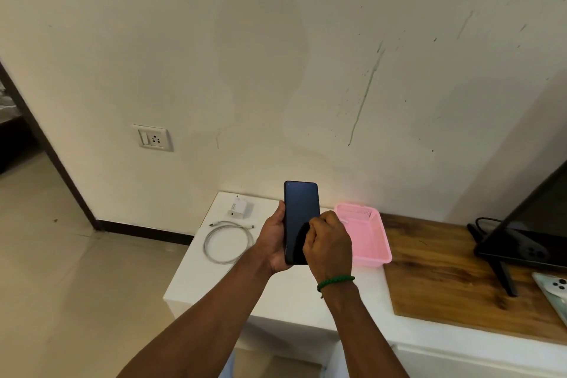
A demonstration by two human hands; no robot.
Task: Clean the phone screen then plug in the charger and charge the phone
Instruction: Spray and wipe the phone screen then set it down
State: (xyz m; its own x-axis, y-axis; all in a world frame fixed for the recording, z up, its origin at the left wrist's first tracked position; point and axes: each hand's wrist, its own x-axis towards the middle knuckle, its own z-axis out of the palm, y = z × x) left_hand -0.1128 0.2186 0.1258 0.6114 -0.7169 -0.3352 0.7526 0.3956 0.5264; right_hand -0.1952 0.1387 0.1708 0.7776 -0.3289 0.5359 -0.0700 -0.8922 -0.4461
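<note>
While the left grip [276, 242] wraps the phone [300, 209] by its edges, upright above the table [276, 301], the right grip [328, 245] sits bunched on the lower screen; whether it pinches a cloth cannot be told.
Step, judged: screen cleaning, under way.
Next calls for: freeing a grip to carry adapter to socket, far left.
Count: phone held, one; white charger adapter [237, 207], one, far on table; coiled white cable [227, 242], one, just nearer; wall socket [153, 139], one; pink basket [368, 242], one, right; second phone [552, 294], one, right edge.

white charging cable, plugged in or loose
Loose: the white coiled cable lies on the white tabletop, both ends free, apart from the white adapter.
</note>
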